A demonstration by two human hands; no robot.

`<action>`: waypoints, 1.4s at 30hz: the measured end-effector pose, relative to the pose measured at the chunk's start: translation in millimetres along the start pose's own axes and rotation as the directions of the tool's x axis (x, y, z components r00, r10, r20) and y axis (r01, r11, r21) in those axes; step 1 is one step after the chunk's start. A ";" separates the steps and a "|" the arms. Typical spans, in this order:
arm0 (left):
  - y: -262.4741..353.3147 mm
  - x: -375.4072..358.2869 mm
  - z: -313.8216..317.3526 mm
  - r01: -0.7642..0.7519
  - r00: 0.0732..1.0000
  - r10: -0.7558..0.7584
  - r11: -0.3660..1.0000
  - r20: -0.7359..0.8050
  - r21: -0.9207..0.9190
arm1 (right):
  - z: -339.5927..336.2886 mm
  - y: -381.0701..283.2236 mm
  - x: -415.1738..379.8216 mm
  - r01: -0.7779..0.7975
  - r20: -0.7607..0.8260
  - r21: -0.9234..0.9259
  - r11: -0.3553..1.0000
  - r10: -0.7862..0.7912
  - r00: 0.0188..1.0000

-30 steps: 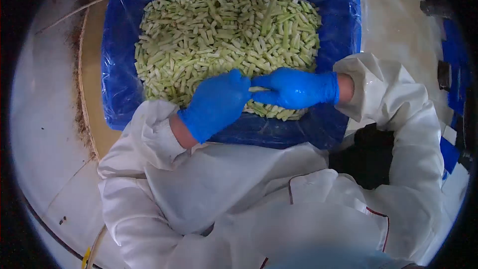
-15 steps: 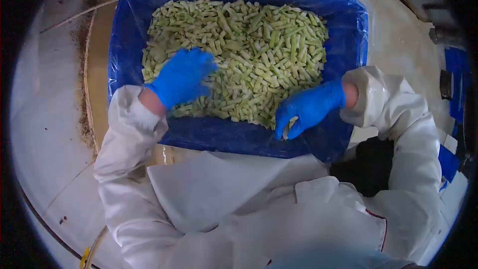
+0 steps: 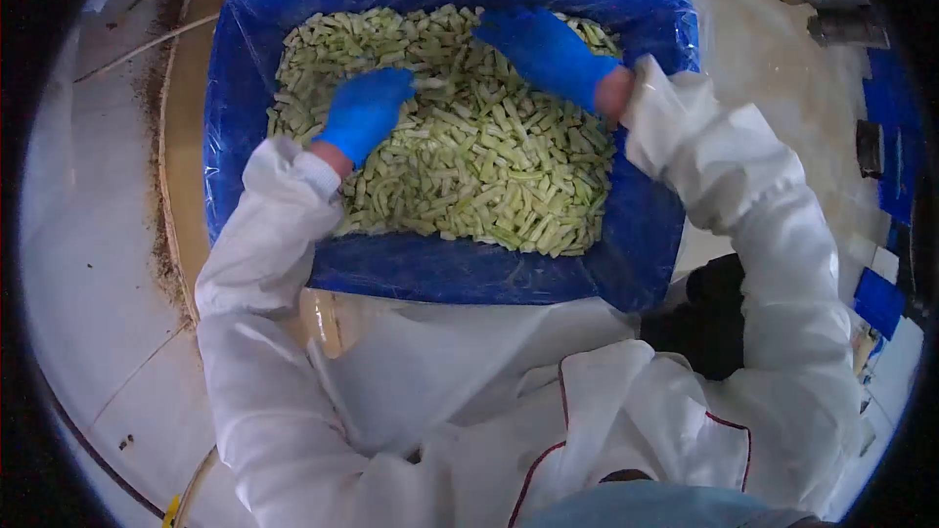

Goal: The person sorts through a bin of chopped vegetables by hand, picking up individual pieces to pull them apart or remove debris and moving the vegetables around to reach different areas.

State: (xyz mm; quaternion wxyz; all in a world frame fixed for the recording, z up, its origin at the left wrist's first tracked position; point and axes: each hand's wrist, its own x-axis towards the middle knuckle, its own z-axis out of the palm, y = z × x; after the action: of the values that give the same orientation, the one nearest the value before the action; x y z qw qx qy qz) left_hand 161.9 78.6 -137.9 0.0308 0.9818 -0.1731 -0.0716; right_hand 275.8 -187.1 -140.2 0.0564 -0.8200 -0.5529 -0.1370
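Pale green cut vegetable pieces (image 3: 479,166) lie in a broad layer inside a blue bin (image 3: 440,269) lined with clear plastic film. My left hand (image 3: 370,110), in a blue glove, is over the left part of the pieces; its fingers are bent together near a pale piece, and what they hold is hard to make out. My right hand (image 3: 548,51), also gloved in blue, reaches over the far part of the layer with its fingers stretched out low against the pieces.
A beige surface (image 3: 753,68) lies under and around the bin. Blue objects (image 3: 880,303) and a dark metal fitting (image 3: 849,29) stand at the right edge. A pale tiled floor (image 3: 98,313) shows at the left.
My right hand has moved from the near right corner to the far side of the pieces. My left hand has shifted slightly, and the bin appears a little further left in view.
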 end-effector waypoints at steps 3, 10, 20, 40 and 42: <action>-3.1 -12.9 23.1 0.054 0.974 -0.155 0.867 -0.165 -0.495 | 27.3 10.5 7.0 -0.039 0.027 -0.177 0.983 0.045 0.999; 45.8 4.9 -11.4 0.080 0.984 -0.168 0.714 -0.059 -0.695 | -6.5 -29.9 -8.3 0.177 -0.046 0.016 0.984 -0.176 0.983; 100.9 -49.0 -43.6 0.537 0.841 0.127 -0.076 0.526 -0.840 | -68.3 -101.6 -34.3 -0.005 0.104 0.420 0.907 -0.043 0.994; 28.3 -76.9 -68.2 -0.032 0.986 -0.014 0.963 0.167 0.267 | -77.3 -42.8 -93.5 0.103 0.282 0.822 0.560 -0.556 0.782; 32.4 -63.5 -68.7 -0.115 0.992 0.126 0.959 -0.025 0.260 | -97.7 -9.8 -61.5 -0.275 0.688 0.379 0.884 -0.071 0.722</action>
State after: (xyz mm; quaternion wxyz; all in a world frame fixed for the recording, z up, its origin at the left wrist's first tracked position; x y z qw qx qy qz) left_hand 102.3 72.6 -58.9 -0.0895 0.9663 -0.2398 -0.0264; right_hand 229.3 -262.0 -65.1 0.0471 -0.8049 -0.5027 0.3117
